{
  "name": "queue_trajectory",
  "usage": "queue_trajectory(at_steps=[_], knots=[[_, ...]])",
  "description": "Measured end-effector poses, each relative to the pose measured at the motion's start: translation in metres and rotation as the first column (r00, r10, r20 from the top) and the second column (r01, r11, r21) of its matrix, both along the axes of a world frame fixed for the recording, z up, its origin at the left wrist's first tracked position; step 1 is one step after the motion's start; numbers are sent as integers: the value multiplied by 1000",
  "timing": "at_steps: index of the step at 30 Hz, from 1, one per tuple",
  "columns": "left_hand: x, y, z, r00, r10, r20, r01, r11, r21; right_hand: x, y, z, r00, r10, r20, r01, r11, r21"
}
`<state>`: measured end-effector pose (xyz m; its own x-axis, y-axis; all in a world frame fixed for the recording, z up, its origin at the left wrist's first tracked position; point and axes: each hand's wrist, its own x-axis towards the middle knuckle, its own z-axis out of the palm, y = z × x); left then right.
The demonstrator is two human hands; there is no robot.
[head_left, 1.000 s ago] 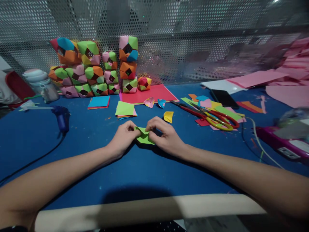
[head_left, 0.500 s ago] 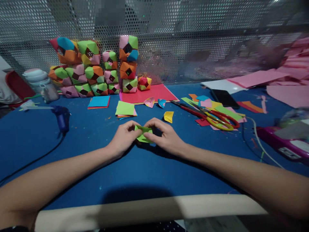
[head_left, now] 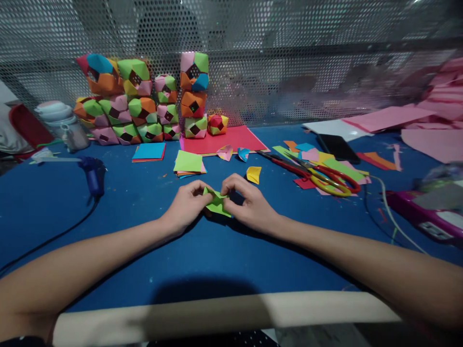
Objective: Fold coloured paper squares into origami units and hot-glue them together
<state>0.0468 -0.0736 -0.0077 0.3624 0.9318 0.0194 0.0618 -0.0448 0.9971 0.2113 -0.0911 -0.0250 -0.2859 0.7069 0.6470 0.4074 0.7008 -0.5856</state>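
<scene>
With fingers of left hand (head_left: pixel 185 203) and right hand (head_left: pixel 250 201), pinches green paper (head_left: pixel 217 206) at opposite ends, presumably to steady both sides. Has green-topped stack (head_left: pixel 188 162) and yellow piece (head_left: pixel 253 174) higher in frame, probably for easy reach. Holds paper at mid-frame, between the fingertips; cannot tell whether touching table (head_left: pixel 202 255).

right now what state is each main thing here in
Light-green paper piece, partly folded, in left hand and right hand
Small yellow paper piece, creased, loose
Blue-topped paper stack, flat
Green-topped paper stack, sheets askew
Multicoloured paper blocks, assembled, mostly stacked
Metal scissors, lying down
Black rectangular phone, lying flat
Blue plastic glue gun, on/off unclear
</scene>
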Motion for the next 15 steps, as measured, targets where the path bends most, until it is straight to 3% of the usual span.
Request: queue_trajectory(at_steps=[7, 15], knots=[[-1, 0, 0, 999, -30, -35, 32, 998, 57, 0, 3, 1, 990, -64, -124, 18, 938, -345], [-2, 3, -3, 999, -32, 3, 32, 999, 17, -1, 6, -1, 995, -28, -93, -12, 914, -406]])
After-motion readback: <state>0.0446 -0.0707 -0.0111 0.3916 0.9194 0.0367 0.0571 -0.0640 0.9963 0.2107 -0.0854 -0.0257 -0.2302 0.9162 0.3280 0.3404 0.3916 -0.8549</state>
